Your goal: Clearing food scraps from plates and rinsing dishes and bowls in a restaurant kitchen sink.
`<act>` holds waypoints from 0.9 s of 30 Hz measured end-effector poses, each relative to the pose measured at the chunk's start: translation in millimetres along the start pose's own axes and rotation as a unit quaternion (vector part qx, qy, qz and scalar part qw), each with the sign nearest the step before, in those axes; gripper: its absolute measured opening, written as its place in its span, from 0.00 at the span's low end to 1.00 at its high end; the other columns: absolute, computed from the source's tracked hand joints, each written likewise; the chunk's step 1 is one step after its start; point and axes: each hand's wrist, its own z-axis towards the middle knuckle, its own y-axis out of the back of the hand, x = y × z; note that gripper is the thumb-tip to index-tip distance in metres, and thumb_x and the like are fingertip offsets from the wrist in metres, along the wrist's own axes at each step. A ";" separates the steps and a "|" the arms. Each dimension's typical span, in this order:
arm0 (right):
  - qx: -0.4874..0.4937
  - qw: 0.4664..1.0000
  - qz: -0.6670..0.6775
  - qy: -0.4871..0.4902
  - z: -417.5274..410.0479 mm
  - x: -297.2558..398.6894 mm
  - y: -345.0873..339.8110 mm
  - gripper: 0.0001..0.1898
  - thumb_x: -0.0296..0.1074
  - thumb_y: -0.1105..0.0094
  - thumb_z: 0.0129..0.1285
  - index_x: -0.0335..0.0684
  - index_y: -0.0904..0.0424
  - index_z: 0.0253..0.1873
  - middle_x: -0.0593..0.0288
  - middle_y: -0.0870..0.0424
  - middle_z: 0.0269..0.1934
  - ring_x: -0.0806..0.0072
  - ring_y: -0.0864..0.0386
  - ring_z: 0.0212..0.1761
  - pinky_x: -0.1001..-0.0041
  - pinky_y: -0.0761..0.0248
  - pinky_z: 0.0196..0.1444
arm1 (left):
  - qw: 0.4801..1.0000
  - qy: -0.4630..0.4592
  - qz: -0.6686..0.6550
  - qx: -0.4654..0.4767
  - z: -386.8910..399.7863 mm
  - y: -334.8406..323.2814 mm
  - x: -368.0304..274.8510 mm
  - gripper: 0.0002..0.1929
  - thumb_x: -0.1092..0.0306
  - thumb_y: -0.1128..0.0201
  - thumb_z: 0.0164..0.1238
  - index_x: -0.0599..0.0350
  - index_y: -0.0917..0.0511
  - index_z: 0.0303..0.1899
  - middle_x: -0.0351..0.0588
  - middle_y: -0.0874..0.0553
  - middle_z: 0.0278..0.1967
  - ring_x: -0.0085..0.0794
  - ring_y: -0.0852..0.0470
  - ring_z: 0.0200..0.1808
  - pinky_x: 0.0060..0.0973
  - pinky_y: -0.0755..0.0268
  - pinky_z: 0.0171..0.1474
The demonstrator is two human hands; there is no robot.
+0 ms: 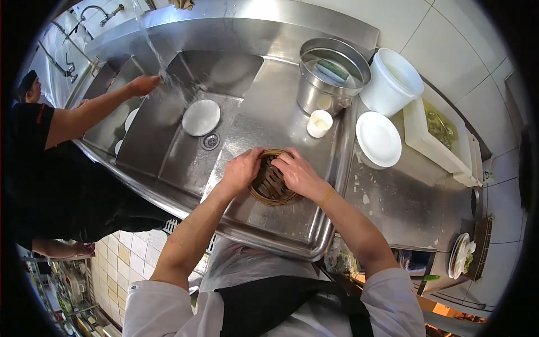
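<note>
A round bamboo steamer basket (273, 182) with a slatted base rests on the steel drainboard (273, 219). My left hand (243, 170) grips its far left rim. The fingers of my right hand (300, 173) reach over the right rim onto the slats. Left of the basket, a white plate (201, 117) lies in the sink basin (181, 156) beside the drain strainer (210, 141). A small white cup (319, 124) stands beyond the basket, in front of a steel pot (320, 94).
In the pot's water floats a green-and-white roll (332, 70). A white bucket (389, 84), stacked white plates (378, 140) and a white tub of utensils (438, 139) stand to the right. At left, a co-worker's arm (97, 105) reaches toward running water (156, 54).
</note>
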 end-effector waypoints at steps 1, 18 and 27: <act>0.002 1.000 0.001 0.000 2.3 1.6 -0.4 0.13 0.24 0.49 0.54 0.39 0.25 0.46 0.59 0.24 0.42 0.54 0.30 0.49 0.62 0.26 0.48 | 1.000 0.002 0.003 -0.001 -0.5 -0.4 1.6 0.13 0.67 0.47 0.64 0.50 0.29 0.51 0.51 0.18 0.41 0.50 0.18 0.39 0.43 0.24 0.40; 0.017 0.998 -0.036 -0.049 11.1 9.8 -11.7 0.05 0.23 0.49 0.54 0.35 0.25 0.36 0.54 0.25 0.36 0.53 0.30 0.50 0.62 0.29 0.53 | 0.999 0.009 -0.033 -0.003 2.5 9.1 10.8 0.14 0.67 0.46 0.64 0.54 0.27 0.50 0.55 0.18 0.40 0.52 0.18 0.37 0.44 0.24 0.39; 0.038 0.989 -0.062 -0.131 67.2 64.3 -34.4 0.10 0.20 0.48 0.50 0.37 0.23 0.39 0.55 0.25 0.38 0.54 0.30 0.50 0.65 0.34 0.57 | 0.993 -0.034 -0.084 0.074 10.7 60.0 77.2 0.14 0.65 0.45 0.65 0.53 0.25 0.50 0.55 0.18 0.41 0.52 0.20 0.42 0.42 0.26 0.43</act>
